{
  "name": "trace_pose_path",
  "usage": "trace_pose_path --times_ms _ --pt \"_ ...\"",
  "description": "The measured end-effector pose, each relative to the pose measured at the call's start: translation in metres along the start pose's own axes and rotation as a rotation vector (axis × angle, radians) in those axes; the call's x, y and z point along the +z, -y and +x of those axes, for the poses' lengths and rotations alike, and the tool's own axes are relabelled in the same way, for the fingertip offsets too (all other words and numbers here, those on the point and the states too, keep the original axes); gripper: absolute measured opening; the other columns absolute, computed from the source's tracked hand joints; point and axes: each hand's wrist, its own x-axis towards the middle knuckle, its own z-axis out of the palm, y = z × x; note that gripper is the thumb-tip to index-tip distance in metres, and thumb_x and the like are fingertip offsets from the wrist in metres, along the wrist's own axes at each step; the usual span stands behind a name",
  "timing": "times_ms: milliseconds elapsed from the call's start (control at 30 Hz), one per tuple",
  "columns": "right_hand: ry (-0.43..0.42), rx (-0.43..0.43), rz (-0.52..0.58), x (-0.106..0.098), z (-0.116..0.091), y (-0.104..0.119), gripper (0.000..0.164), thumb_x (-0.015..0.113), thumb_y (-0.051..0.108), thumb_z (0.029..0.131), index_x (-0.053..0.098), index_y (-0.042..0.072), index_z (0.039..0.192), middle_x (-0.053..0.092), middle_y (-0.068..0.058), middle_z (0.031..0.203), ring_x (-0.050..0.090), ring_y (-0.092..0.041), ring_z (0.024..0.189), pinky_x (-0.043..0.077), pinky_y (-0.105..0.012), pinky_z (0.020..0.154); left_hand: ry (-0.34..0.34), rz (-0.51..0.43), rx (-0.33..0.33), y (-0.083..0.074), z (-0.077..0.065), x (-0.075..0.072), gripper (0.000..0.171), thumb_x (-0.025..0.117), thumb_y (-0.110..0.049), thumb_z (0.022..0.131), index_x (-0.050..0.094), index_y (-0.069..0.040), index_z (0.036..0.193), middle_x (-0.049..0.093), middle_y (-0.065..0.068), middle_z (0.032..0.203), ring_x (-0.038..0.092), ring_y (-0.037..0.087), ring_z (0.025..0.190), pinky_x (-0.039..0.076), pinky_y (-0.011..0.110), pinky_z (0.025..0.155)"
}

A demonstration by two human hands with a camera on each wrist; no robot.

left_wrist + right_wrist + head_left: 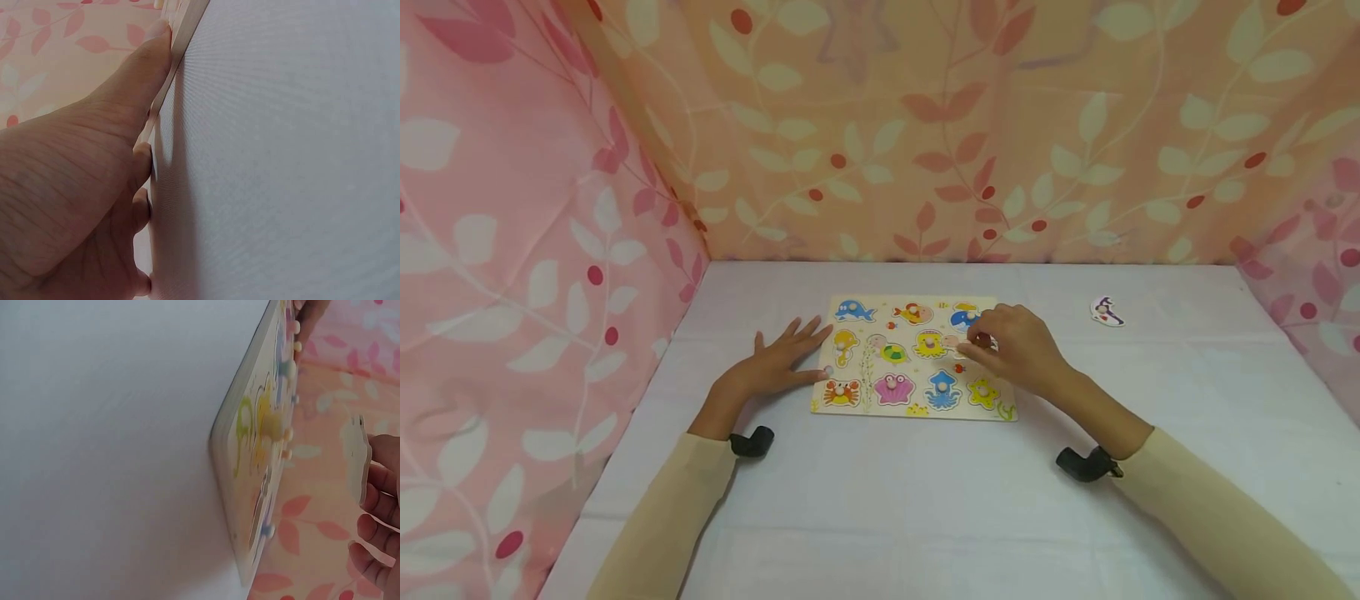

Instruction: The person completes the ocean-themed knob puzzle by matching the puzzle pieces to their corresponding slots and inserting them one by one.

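A wooden peg puzzle board with sea animals lies flat on the table. My right hand is over its right side, pinching a puzzle piece that shows edge-on in the right wrist view, raised off the board. Its picture is mostly hidden by the fingers. My left hand lies at the board's left edge with fingers spread, the thumb against that edge. Seated pieces include a crab, a pink shell, a blue squid and a yellow starfish.
A loose purple and white puzzle piece lies on the white table cloth, right of the board near the back. Floral fabric hangs behind the table and along both sides.
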Motion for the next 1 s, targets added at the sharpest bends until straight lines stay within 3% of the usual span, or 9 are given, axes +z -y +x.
trace_pose_path --times_ms 533,1000 --pt "0.096 -0.021 -0.043 0.035 0.040 0.027 0.024 0.080 0.037 0.088 0.072 0.016 0.080 0.061 0.008 0.070 0.050 -0.014 0.070 0.043 -0.031 0.070 0.004 0.004 0.002 0.002 0.001 -0.001 0.088 0.062 -0.062 0.093 0.014 -0.037 0.163 0.003 -0.004 0.171 -0.006 0.032 0.156 -0.013 0.077 0.109" --pt "0.273 0.051 -0.055 0.061 0.059 0.040 0.024 0.079 0.038 0.090 0.074 0.016 0.082 0.056 0.009 0.065 0.049 -0.014 0.068 0.042 -0.033 0.072 0.006 -0.001 0.011 0.006 0.002 0.001 0.089 0.060 -0.065 0.092 0.014 -0.038 0.163 0.003 -0.005 0.171 -0.007 0.032 0.156 -0.014 0.077 0.108"
